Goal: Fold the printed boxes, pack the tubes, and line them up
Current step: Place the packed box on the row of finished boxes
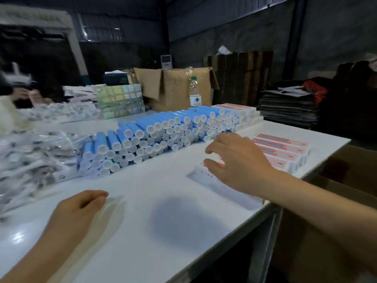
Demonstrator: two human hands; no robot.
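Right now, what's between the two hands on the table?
Just bare white table with a dark shadow on it, seen in the head view. The left hand holds nothing; the right hand reaches over a white box.

Left hand [78, 209] low with fingers loosely curled, right hand [238, 160] reaching forward, fingers spread, palm down

Right hand [238, 160] rests spread on a flat box stack [206, 178]; left hand [81, 207] lies loosely curled on the table [142, 231].
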